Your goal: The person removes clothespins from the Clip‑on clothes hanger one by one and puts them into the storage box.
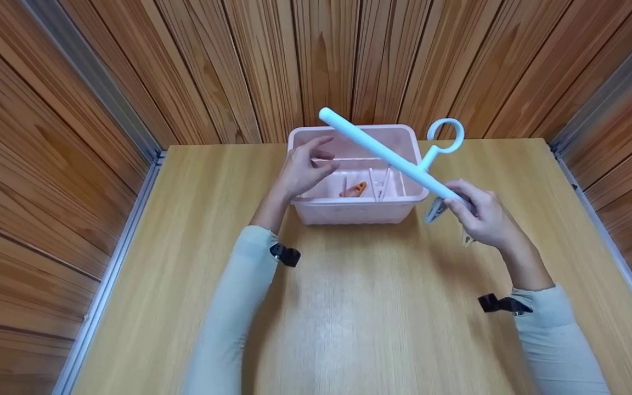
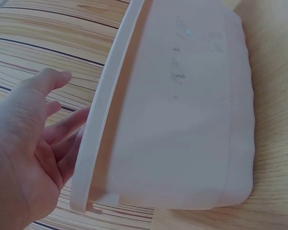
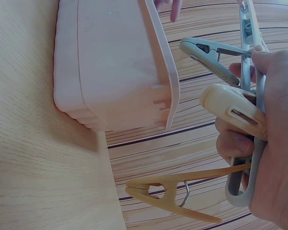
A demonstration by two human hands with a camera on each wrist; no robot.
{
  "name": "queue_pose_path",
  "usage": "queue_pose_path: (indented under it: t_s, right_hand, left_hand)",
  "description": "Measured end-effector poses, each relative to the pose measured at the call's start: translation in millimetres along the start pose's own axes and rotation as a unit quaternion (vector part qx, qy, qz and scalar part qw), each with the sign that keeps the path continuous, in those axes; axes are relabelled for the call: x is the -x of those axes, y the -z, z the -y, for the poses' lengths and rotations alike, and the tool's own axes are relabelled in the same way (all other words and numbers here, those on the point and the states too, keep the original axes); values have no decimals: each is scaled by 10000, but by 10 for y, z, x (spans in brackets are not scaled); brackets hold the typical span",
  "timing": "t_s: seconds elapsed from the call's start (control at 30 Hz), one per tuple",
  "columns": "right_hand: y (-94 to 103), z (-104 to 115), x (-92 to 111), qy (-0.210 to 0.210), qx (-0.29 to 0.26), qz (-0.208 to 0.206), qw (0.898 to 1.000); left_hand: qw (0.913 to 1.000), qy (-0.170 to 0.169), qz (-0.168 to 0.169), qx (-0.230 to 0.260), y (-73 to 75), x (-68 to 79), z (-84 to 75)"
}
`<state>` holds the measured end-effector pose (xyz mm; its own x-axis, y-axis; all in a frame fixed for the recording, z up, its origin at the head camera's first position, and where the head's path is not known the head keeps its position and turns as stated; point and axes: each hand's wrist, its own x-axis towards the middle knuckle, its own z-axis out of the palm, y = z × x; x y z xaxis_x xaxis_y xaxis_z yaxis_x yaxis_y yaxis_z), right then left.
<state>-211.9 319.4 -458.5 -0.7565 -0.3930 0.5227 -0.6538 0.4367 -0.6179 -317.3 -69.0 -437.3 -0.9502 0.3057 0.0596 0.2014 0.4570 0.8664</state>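
A light blue hanger (image 1: 382,152) with a hook is held up at a slant by my right hand (image 1: 483,215), which grips the lower right end of its bar. In the right wrist view, a grey clothespin (image 3: 209,55), a cream clothespin (image 3: 233,109) and a yellow clothespin (image 3: 165,189) stick out from the bar's underside around my fingers. My left hand (image 1: 304,171) is over the left side of a pink plastic basket (image 1: 354,213), fingers loosely bent with nothing between them. Inside the basket lies an orange clothespin (image 1: 356,189).
The basket stands at the back of a wooden table (image 1: 327,307), close to the wood-panelled back wall (image 1: 261,66). Thin pink dividers (image 1: 383,184) stand inside it. Panelled walls with metal edge rails (image 1: 113,274) flank the table on both sides.
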Motion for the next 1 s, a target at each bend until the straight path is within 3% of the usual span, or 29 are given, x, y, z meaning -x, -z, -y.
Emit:
queue_pose_path:
  t_s: [0.3, 0.6, 0.83, 1.0]
  right_hand:
    - [12, 15, -27, -13, -29, 39, 10000]
    - [54, 57, -128, 292, 19, 10, 9996]
    - [22, 48, -151, 79, 168, 121, 9998]
    - [-8, 69, -167, -172, 187, 190, 9995]
  left_hand:
    - [9995, -174, -187, 158, -10, 59, 5]
    - [9959, -459, -683, 369, -42, 235, -22]
    - [9944, -513, -826, 424, -76, 401, -18]
    - [9909, -783, -906, 612, -110, 502, -46]
